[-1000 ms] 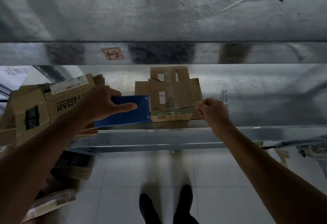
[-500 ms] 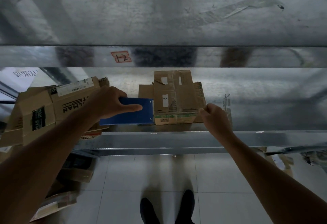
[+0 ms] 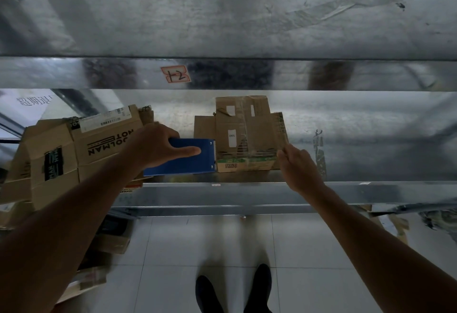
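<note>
Both your arms stretch forward to the lower metal shelf (image 3: pixel 247 192), bare to past the elbow, the left coming in from the lower left and the right from the lower right. Above it runs a second shelf (image 3: pixel 321 75), whose front rim carries one red-edged tag (image 3: pixel 176 74) with handwriting on it.

Your left hand (image 3: pixel 158 148) grips the blue folder (image 3: pixel 183 165): the thumb lies flat and straight across its top face, pointing right, and the fingers curl round its far edge. Your right hand (image 3: pixel 298 165) is closed with the knuckles up, and its fingertips pinch the right edge of the flattened carton (image 3: pixel 247 134).

On the shelf, largest first: a pile of brown cartons (image 3: pixel 103 139) at the left, leaning over the front rim. You can count at least two with black print, but the heap hides the rest, and you cannot tell what is in them. One flattened carton lies in the middle, folded flat and taped, with small white labels on it. One blue folder sits just left of it, its right edge touching the carton's left side and its left end under your hand, beside the pile.

Below the shelf, your two dark shoes (image 3: pixel 258 288) stand on the pale tiled floor (image 3: pixel 197 238)
</note>
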`<state>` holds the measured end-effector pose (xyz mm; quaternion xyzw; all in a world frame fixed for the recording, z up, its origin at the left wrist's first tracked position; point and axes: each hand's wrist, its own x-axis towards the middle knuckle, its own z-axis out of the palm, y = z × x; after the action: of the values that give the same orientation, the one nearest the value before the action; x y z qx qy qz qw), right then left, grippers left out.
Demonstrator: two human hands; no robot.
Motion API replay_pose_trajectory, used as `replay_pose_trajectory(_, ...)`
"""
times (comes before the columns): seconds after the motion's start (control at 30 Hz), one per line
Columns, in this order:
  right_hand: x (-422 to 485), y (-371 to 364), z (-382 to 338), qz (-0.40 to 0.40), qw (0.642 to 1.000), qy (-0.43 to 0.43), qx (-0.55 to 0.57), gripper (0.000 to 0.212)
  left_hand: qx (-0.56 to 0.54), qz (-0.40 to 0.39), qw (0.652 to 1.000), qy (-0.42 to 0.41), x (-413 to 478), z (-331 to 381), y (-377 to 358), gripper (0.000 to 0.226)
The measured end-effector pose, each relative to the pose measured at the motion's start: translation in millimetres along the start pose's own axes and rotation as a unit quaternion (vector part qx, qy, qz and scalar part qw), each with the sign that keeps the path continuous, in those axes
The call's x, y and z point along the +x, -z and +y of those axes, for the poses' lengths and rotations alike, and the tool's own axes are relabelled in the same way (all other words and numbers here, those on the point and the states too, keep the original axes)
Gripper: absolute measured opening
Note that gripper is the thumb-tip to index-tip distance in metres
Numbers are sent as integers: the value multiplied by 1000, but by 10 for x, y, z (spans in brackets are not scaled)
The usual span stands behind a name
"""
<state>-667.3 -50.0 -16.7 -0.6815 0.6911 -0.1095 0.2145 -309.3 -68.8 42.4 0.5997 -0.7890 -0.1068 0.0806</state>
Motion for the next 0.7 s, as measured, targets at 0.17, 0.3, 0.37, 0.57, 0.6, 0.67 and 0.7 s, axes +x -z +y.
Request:
replay_pose_trajectory(0.17,-13,-113,104,85,990,108,19,42,-4,7,1000,4,-9,3,-19,73)
replay_pose_trajectory(0.3,63,-235,319,85,966,244,-2,55,-6,11,1000,5,-18,13,-22,76)
replay_pose_trajectory(0.37,92,-307,409,63,963,263,15,56,-7,14,1000,7,-21,8,-17,78)
replay_pose_trajectory(0.57,102,-465,487,62,968,235,65,58,-4,20,1000,5,-63,-2,-56,77)
replay_pose_trajectory(0.6,103,-477,496,56,968,237,56,61,-3,21,1000,5,-68,-4,-69,77)
replay_pose_trajectory(0.67,89,-428,415,57,966,244,62,65,-3,26,1000,3,-69,-5,-86,78)
replay_pose_trajectory(0.7,66,-358,329,70,961,250,92,65,-7,30,1000,2,-72,-4,-87,79)
